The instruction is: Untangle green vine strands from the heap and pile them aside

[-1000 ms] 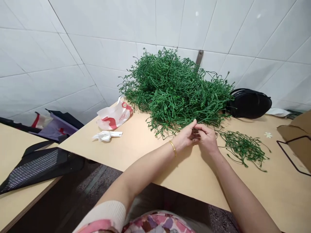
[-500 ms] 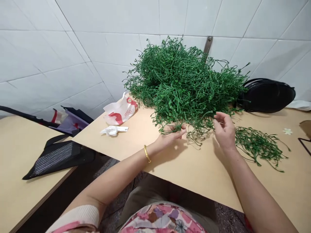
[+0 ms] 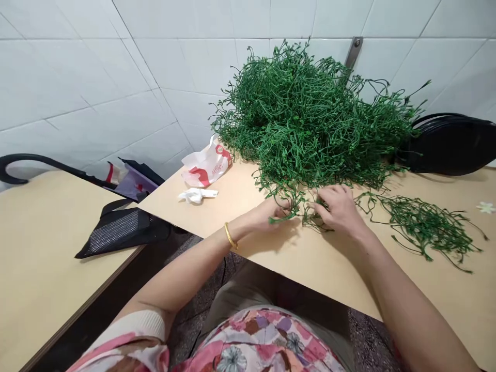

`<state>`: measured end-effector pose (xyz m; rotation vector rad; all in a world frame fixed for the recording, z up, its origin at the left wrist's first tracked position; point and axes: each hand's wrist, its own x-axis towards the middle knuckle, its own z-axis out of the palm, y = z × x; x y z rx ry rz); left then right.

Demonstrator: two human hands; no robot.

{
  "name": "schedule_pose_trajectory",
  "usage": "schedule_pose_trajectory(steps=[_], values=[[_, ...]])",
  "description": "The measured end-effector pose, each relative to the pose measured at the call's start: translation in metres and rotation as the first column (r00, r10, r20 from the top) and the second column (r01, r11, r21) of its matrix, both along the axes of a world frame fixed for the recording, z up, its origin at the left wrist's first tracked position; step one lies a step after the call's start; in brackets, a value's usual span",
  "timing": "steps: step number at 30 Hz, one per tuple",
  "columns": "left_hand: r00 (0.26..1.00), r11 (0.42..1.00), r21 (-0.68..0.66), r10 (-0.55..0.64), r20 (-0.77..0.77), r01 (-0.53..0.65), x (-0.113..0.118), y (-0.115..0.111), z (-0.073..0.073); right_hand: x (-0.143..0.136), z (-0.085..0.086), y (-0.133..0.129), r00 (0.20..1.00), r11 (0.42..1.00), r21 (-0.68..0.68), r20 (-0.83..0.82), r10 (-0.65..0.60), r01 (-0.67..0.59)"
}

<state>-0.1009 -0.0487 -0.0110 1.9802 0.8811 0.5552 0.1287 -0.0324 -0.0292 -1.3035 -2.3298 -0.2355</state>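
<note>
A big heap of green plastic stems [image 3: 310,119] lies on the wooden table [image 3: 310,263] against the tiled wall. My left hand [image 3: 269,211], with a gold bangle on the wrist, pinches a green sprig [image 3: 284,212] at the heap's front edge. My right hand [image 3: 337,209] rests palm down on loose stems just right of it, fingers curled into them. A smaller pile of separated stems [image 3: 430,227] lies on the table to the right of my right hand.
A red-and-white plastic bag [image 3: 207,165] and a crumpled white tissue [image 3: 196,195] lie left of the heap. A black bag [image 3: 449,144] sits at the back right, a small white flower [image 3: 485,207] near it. A second table [image 3: 34,248] with black mesh bags [image 3: 124,230] stands left.
My hands came apart, then my right hand moved back left onto the stems at the heap's edge. My left hand drew a sprig out of the heap. The view shifted left.
</note>
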Motion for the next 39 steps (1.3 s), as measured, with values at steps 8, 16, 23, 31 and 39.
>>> schedule_pose_trajectory(steps=[8,16,23,31,39], values=[[0.893,0.877,0.175,0.45,0.031,-0.448,-0.024,0.019,0.031,0.012,-0.006,0.002,0.991,0.985,0.153,0.097,-0.09,0.075],[0.942,0.925,0.187,0.336,-0.007,-0.329,0.051,0.013,0.007,0.005,-0.004,-0.002,0.998,0.981,0.183,-0.031,-0.058,0.062],[0.905,0.924,-0.108,0.381,0.187,-0.366,0.043,0.022,-0.008,0.015,0.009,-0.005,0.848,0.997,-0.078,-0.529,-0.039,-0.004],[0.858,0.879,-0.432,0.371,0.355,-0.201,0.048,0.012,0.011,0.014,0.014,-0.004,0.354,0.914,-0.302,-0.914,-0.197,-0.27],[0.885,0.904,-0.079,0.427,0.186,-0.42,0.071,0.04,0.006,0.015,0.01,0.003,0.22,0.865,-0.362,-0.928,-0.3,-0.347]])
